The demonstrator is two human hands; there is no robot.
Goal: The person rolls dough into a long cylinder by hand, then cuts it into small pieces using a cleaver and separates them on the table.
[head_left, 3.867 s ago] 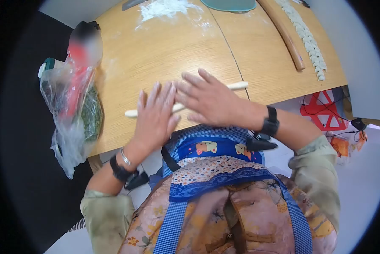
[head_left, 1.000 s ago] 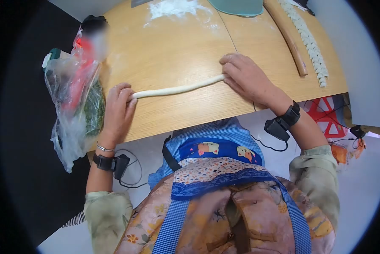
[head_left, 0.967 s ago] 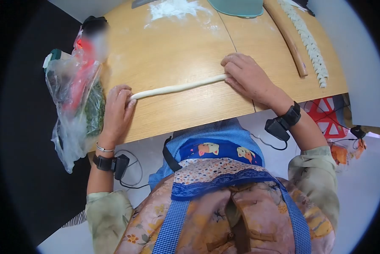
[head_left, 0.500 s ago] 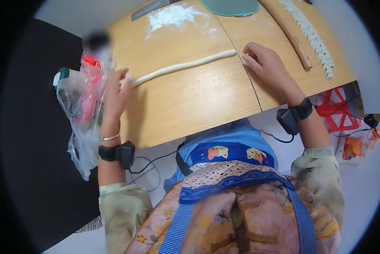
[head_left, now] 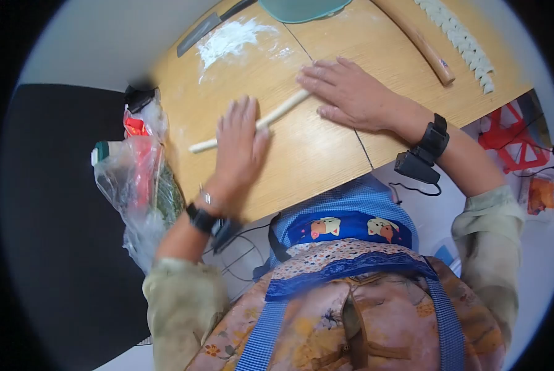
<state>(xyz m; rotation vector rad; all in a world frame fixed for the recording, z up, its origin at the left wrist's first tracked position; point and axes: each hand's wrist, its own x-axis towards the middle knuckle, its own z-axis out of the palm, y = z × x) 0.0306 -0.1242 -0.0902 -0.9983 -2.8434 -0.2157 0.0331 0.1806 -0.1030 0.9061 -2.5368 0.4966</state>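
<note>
A long, thin rope of white dough (head_left: 283, 110) lies slantwise across the wooden table. My left hand (head_left: 236, 137) rests flat over its left part, fingers stretched out, and a short end of dough pokes out past it. Over the right end of the rope lies my right hand (head_left: 346, 94), palm down with the fingers extended; the dough under it is hidden. Between the two hands a stretch of dough shows. Neither hand is wrapped around it.
White flour (head_left: 230, 40) is spread near a cleaver (head_left: 198, 36) at the back left. A teal bowl (head_left: 304, 11), a wooden rolling pin (head_left: 416, 40) and a row of small dough pieces (head_left: 459, 40) lie further back. Plastic bags (head_left: 142, 185) hang beside the left table edge.
Both hands were off the dough, beyond its two ends. They have come inward and now lie flat on it. The rope sits more steeply slanted in view, and the camera has shifted slightly.
</note>
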